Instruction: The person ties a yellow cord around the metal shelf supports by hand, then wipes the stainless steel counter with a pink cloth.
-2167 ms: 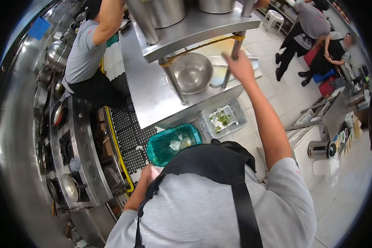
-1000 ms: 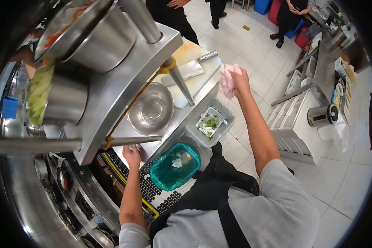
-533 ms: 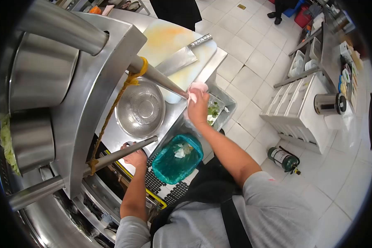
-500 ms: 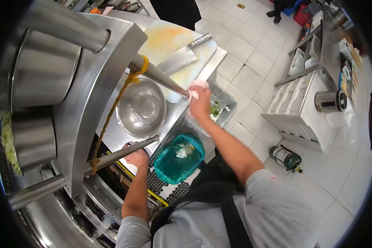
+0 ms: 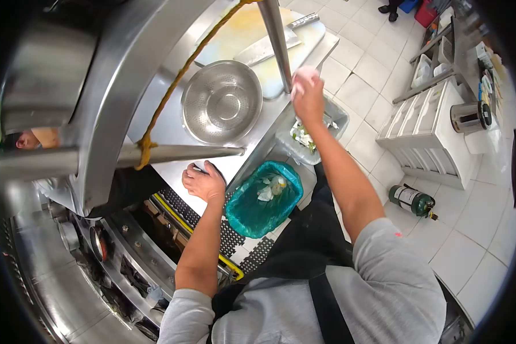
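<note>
A pale pink cloth (image 5: 305, 73) is bunched in my right hand (image 5: 308, 104), close beside the lower end of a metal post (image 5: 276, 49). My left hand (image 5: 204, 182) rests at the front edge of the steel counter (image 5: 169, 163), its fingers curled round a dark-edged thing that I cannot make out. Behind it on the counter sits a perforated steel colander (image 5: 222, 103). A cleaver (image 5: 269, 48) lies on the stained cutting board (image 5: 258, 74). Below my hands are a green-lined bin (image 5: 252, 215) with scraps and a clear tub (image 5: 339, 117) holding greens and white bits.
A steel shelf frame (image 5: 117, 86) with a yellow rope (image 5: 178, 80) stands at the left. Behind it a person (image 5: 43, 137) is partly visible. White drawers (image 5: 421, 132), a steel canister (image 5: 465, 116) and a green gas cylinder (image 5: 410, 199) stand at the right.
The view has swung, shifting the counter rightward. The cloth in my right hand has moved off the post's end. A person now shows at left; the dark-clothed figure at the top is gone.
</note>
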Demonstrator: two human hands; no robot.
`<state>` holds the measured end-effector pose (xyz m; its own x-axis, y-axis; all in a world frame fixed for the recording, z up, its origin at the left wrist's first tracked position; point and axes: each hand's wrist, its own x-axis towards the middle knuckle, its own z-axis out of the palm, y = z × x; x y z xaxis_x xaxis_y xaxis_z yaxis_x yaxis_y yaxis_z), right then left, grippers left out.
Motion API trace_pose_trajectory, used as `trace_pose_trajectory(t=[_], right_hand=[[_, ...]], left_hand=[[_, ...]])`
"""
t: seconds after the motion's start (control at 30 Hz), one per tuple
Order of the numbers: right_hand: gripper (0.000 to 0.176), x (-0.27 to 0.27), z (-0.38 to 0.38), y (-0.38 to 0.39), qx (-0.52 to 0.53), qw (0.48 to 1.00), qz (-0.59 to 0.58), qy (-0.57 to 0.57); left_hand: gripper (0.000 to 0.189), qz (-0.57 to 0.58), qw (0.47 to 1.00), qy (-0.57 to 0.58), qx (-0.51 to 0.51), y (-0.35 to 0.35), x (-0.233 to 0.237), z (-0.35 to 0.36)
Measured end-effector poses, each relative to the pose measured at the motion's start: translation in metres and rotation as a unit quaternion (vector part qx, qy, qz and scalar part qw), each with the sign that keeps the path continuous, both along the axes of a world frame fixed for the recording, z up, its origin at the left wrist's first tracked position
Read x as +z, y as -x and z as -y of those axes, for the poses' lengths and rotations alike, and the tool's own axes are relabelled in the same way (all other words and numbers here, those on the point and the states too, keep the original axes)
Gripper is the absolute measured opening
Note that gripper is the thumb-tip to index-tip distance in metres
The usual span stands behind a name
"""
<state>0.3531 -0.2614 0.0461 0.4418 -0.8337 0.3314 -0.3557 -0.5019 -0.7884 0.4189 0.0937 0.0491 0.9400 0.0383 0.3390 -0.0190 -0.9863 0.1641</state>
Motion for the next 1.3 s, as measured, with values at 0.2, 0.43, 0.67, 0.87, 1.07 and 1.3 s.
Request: trace_pose_trajectory(t=[0.2, 0.43, 0.67, 0.87, 1.07, 1.3], right_hand=[[0.036, 0.010, -0.019, 0.005, 0.015, 0.994, -0.025, -0.110], [0.027, -0.018, -0.200, 0.008, -0.016, 0.984, 0.047, -0.170], [0.026, -0.027, -0.197, 0.010, -0.008, 0.964, 0.089, -0.250], [0.028, -0.058, 0.077, -0.038, -0.060, 0.920, 0.255, -0.291], [0.047, -0.061, 0.099, -0.035, -0.076, 0.921, 0.214, -0.317], [0.023, -0.044, -0.190, -0.015, -0.059, 0.826, 0.256, -0.498]], left_hand=[[0.054, -0.032, 0.999, 0.017, 0.001, -0.001, 0.004, 0.003], [0.055, -0.044, 0.999, 0.009, -0.002, 0.002, 0.004, 0.002], [0.056, -0.050, 0.999, 0.021, -0.004, 0.002, 0.003, 0.000], [0.055, 0.001, 1.000, 0.007, -0.016, -0.001, -0.006, -0.002], [0.055, -0.010, 1.000, 0.017, -0.015, 0.000, 0.001, 0.002], [0.055, -0.037, 0.998, 0.038, -0.019, -0.001, 0.002, 0.000]])
